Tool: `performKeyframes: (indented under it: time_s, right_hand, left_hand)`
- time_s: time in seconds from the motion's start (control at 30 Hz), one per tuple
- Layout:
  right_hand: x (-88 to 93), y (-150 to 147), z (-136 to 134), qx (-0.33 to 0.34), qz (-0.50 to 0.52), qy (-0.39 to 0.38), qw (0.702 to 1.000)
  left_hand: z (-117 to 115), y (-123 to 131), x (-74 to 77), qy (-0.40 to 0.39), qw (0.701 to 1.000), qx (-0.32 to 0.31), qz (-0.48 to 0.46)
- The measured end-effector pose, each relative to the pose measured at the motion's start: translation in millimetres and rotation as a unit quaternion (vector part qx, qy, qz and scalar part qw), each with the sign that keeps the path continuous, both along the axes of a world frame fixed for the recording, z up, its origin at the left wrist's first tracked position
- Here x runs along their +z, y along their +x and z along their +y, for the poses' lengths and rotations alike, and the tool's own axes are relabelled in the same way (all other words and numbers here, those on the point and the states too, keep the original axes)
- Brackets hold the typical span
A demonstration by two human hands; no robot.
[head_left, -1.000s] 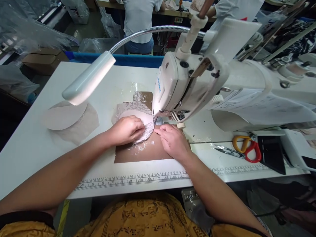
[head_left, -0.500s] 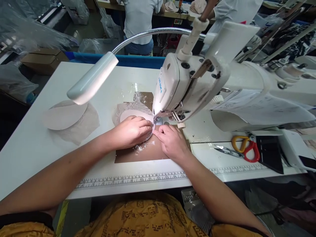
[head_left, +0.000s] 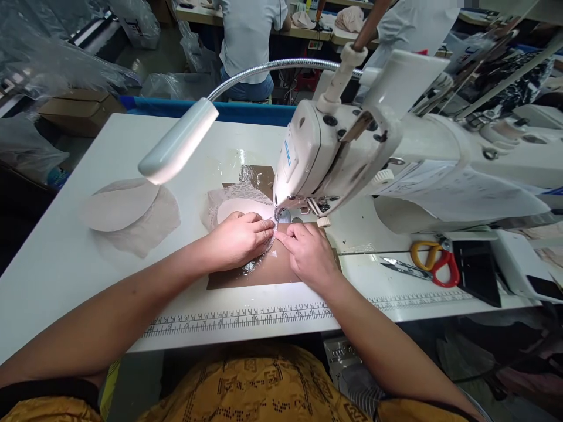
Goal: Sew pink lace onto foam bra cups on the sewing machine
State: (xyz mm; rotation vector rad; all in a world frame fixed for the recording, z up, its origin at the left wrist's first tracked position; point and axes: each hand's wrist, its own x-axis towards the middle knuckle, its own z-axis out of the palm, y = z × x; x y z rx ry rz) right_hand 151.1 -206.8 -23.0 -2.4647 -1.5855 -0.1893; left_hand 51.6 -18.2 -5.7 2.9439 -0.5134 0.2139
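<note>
A pale pink oval piece with sheer lace fabric [head_left: 211,202] around it lies under the needle of a white sewing machine [head_left: 303,158]. My left hand [head_left: 241,237] rests on this piece, its fingers bunched together and gripping the lace close to the presser foot. From the other side, my right hand [head_left: 310,252] has its thumb and forefinger at the fabric's edge, with the other fingers curled in. Beneath both hands is a brown plate [head_left: 281,272] taped to the table. The needle tip and the fabric under my left palm are partly hidden.
Another oval piece on sheer fabric [head_left: 127,211] lies to the left. A lamp [head_left: 178,140] hangs over the table. Scissors with red and yellow handles [head_left: 435,264] lie at right, beside a dark phone-like slab [head_left: 475,272]. A printed ruler [head_left: 246,316] runs along the front edge.
The lace piece and my left fingers have shifted very slightly at the needle. The whole view has moved a little; both hands keep nearly the same pose.
</note>
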Motion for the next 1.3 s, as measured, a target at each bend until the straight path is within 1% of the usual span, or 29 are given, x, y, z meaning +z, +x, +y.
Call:
performKeyframes:
  time_s: [0.27, 0.47, 0.57, 0.67, 0.73, 0.87, 0.97, 1.07, 1.3]
  right_hand:
    - [-1.7, 5.9, 6.3, -0.018, -0.015, -0.004, 1.0]
    - [-0.1, 7.9, 7.9, -0.029, -0.01, -0.009, 1.0]
    - [0.1, 8.8, 3.7, -0.015, 0.009, 0.012, 1.0]
    - [0.4, 8.9, -1.8, 0.013, 0.042, 0.05, 0.998]
    - [0.6, 8.5, -4.4, 0.036, 0.062, 0.066, 0.995]
    - [0.2, 8.3, -5.6, 0.067, 0.07, 0.069, 0.993]
    - [-0.6, 8.5, -5.5, 0.057, 0.075, 0.089, 0.992]
    - [-0.2, 7.4, -5.1, 0.061, 0.081, 0.102, 0.99]
    - [0.3, 4.4, -2.5, 0.085, 0.04, 0.057, 0.994]
  left_hand:
    - [-1.8, 2.3, -1.3, 0.004, 1.0, 0.021, -0.006]
    - [2.7, 1.0, 0.2, 0.004, 1.0, 0.012, 0.008]
    - [8.7, -1.4, 3.4, -0.032, 0.999, -0.003, 0.013]
    - [14.2, -2.8, 6.8, -0.082, 0.996, -0.023, 0.013]
    - [15.8, -2.9, 7.9, -0.095, 0.995, -0.035, 0.011]
    - [13.9, -2.4, 6.0, -0.074, 0.996, -0.055, 0.005]
    - [11.4, -3.0, 3.1, -0.044, 0.998, -0.054, -0.001]
    - [10.2, -4.2, 1.9, -0.033, 0.998, -0.052, -0.006]
    - [9.8, 1.0, 0.0, -0.039, 0.997, -0.06, -0.002]
